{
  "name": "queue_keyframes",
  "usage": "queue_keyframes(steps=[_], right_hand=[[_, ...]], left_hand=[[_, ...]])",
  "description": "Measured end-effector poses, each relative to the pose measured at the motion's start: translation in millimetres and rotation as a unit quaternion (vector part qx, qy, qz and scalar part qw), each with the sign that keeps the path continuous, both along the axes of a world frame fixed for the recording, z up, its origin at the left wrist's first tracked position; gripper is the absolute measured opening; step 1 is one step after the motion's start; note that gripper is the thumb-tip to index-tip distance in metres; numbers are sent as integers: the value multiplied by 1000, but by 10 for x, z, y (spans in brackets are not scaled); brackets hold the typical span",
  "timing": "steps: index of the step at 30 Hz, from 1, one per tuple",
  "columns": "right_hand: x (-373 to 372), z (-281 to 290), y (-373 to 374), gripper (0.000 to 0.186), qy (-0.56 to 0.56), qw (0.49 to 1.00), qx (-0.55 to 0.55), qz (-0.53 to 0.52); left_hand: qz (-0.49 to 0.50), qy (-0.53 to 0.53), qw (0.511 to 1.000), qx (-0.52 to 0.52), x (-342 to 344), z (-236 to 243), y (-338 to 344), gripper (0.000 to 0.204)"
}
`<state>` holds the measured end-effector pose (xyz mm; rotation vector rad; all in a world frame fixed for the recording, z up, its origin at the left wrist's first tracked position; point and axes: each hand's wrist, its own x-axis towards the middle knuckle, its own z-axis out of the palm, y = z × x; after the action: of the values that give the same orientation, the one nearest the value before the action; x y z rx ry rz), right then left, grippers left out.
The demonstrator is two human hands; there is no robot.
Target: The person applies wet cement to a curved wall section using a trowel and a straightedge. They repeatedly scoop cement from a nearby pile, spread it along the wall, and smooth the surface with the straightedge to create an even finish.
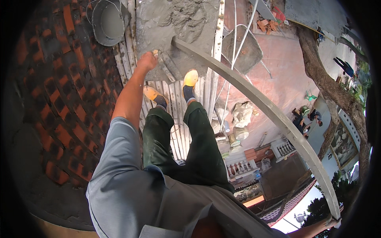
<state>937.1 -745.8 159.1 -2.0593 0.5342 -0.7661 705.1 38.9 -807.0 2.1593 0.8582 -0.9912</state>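
Observation:
My left hand [147,61] is closed on the handle of a trowel, and its grey, mortar-coated blade [167,68] lies low over the mortar board [145,73]. Wet grey mortar [184,18] is heaped at the board's far side. At the lower right, my right hand [329,223] grips the near end of a long grey straightedge [260,97]. This bar looks curved through the lens and reaches across to the mortar, its far tip at or just above the board. Whether that tip touches cannot be seen.
A black bucket [111,23] of grey mix stands beside the board. I stand on bamboo poles [176,137] in yellow-toed shoes [191,78]. The brick wall [65,99], partly plastered, rises on the left. Down right are a wheelbarrow [243,49], white poles [237,51], a tree trunk [313,59] and seated people [305,119].

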Motion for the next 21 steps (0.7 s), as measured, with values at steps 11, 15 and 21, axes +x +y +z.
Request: queue_keyframes(steps=[11, 15, 21], right_hand=[[160, 162, -533, 56, 68, 965, -88, -239], [230, 405, -897, 51, 76, 938, -76, -330], [241, 280, -1173, 49, 66, 936, -49, -343]], left_hand=[[223, -1, 970, -100, -211, 55, -938, 46], [211, -102, 962, -143, -157, 850, -1588, 44], [80, -200, 935, -283, -136, 2995, -2503, 42]])
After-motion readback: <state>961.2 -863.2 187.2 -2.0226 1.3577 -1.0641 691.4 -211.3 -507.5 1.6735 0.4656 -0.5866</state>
